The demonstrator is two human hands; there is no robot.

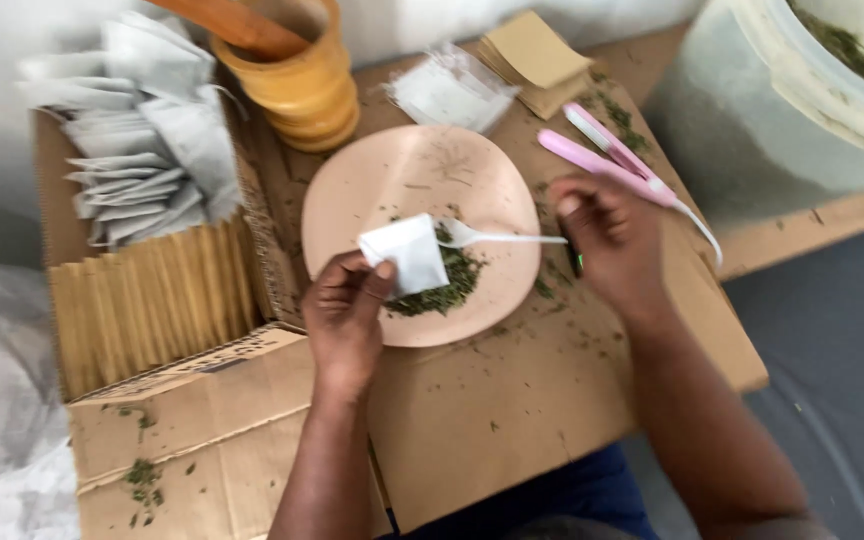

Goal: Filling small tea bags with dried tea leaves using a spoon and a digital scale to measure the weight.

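Observation:
My left hand (pixel 345 305) pinches a small white tea bag (pixel 407 252) and holds it over the near side of a pale pink plate (pixel 392 185). A small heap of dried green leaves (pixel 452 283) lies on that plate, with a white plastic fork (pixel 492 237) resting across it. My right hand (pixel 610 240) hovers at the fork's handle end beside the plate, its fingers curled; whether it grips the handle I cannot tell. A pink clamp-shaped heat sealer (pixel 607 160) lies just beyond my right hand.
A flattened cardboard sheet (pixel 512 400) serves as the work surface. An open carton (pixel 147 300) at left holds brown envelopes and filled white bags (pixel 142 130). A wooden mortar with pestle (pixel 297 70), loose white bags (pixel 447 90), brown envelopes (pixel 537 55) and a leaf-filled bucket (pixel 802 80) stand behind.

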